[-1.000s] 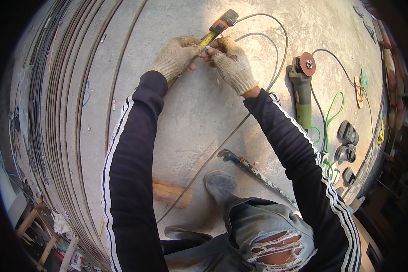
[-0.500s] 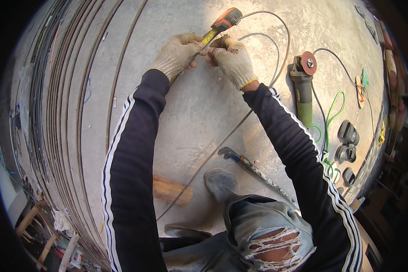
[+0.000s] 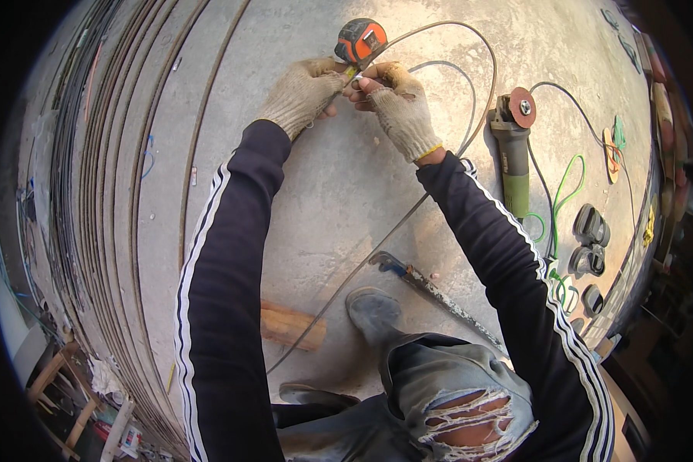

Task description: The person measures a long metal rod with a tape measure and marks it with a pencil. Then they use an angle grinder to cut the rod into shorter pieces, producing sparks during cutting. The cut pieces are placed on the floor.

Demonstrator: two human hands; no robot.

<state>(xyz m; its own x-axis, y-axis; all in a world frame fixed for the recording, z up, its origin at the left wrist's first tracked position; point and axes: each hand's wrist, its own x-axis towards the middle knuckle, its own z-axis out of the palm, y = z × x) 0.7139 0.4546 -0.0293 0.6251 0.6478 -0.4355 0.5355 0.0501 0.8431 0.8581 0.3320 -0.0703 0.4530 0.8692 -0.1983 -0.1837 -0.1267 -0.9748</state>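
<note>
My left hand (image 3: 302,94), in a knitted off-white work glove, is closed round a thin metal rod (image 3: 481,40) and the yellow tape blade (image 3: 351,71). The orange and black tape measure (image 3: 359,41) sits just beyond the fingertips, its blade running back into that hand. My right hand (image 3: 402,112), gloved too with bare fingertips, pinches a small white piece (image 3: 358,78) that looks like chalk, against the rod and blade. From the hands the rod bows out to the right and comes back toward my feet. The blade's end is hidden.
An angle grinder (image 3: 513,154) with a red-brown disc lies at the right, its cord trailing. A bending bar (image 3: 439,296) and a wood block (image 3: 291,325) lie near my boot (image 3: 373,312). Long rods (image 3: 108,154) line the left. Dark pads (image 3: 590,225) rest at the far right.
The tape measure case has shifted left and turned, now showing its flat face. Less blade shows between case and hands. The right hand has closed in, with a white piece now visible in its fingertips.
</note>
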